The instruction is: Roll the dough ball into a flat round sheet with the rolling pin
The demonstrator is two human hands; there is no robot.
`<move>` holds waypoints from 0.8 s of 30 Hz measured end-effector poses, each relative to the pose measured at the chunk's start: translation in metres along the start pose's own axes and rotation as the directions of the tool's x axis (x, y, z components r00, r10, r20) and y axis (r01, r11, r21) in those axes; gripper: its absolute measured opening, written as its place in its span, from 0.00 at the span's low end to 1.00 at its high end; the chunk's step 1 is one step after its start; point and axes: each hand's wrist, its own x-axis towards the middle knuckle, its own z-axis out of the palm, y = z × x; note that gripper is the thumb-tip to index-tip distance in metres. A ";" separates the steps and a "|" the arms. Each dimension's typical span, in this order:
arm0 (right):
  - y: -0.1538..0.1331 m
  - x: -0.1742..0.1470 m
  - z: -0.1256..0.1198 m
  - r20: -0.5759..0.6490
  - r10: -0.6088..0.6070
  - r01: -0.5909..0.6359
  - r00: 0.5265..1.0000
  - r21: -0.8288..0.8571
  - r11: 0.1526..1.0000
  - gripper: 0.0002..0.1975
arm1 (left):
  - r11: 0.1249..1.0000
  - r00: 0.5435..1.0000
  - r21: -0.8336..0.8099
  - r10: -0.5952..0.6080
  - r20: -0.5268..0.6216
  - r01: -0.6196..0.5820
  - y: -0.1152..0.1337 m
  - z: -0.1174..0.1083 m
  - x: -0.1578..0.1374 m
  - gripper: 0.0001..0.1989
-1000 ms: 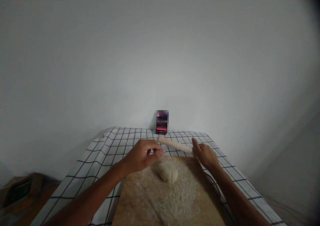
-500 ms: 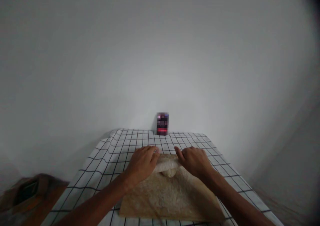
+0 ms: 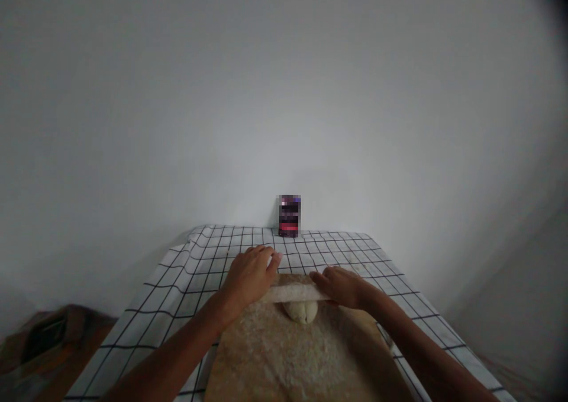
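Note:
A flour-dusted rolling pin (image 3: 298, 293) lies crosswise near the far edge of a wooden board (image 3: 284, 360). My left hand (image 3: 252, 275) is closed over the pin's left end, its thumb pointing forward. The right end is under my right hand (image 3: 339, 285), fingers curled down around it. Just on my side of the pin sits a pale, rounded lump of dough (image 3: 302, 312) with a crease in its front. The pin covers the dough's far part, and both pin ends are hidden by my hands.
The board lies on a table with a white, black-checked cloth (image 3: 248, 236). A dark, blurred-out package or device (image 3: 290, 215) stands against the pale wall (image 3: 284, 106). To the lower left is a brown, boxy object (image 3: 57, 334), below table height.
The rolling pin now lies straighter across, and more of the dough shows on my side of it. My right hand has curled lower around the pin. The view has shifted slightly.

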 end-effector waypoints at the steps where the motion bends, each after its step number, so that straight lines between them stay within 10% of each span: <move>1: -0.001 -0.002 0.003 -0.001 0.017 -0.017 1.000 -0.015 1.000 0.15 | 1.000 1.000 -0.007 0.005 0.001 -0.005 0.001 0.000 0.000 0.18; 9: -0.027 -0.035 0.025 -0.159 0.301 -0.296 0.940 0.053 0.954 0.30 | 0.994 0.997 -0.081 0.077 -0.013 -0.078 0.000 0.013 -0.016 0.20; 16: -0.040 -0.060 0.029 -0.291 0.199 -0.175 0.936 0.108 0.979 0.30 | 0.972 0.990 -0.186 0.136 -0.048 -0.143 -0.004 0.022 -0.034 0.19; 24: -0.019 -0.031 0.006 -0.060 0.097 -0.101 0.993 -0.060 0.993 0.19 | 0.996 0.997 -0.087 0.008 0.078 -0.001 0.006 0.003 -0.021 0.17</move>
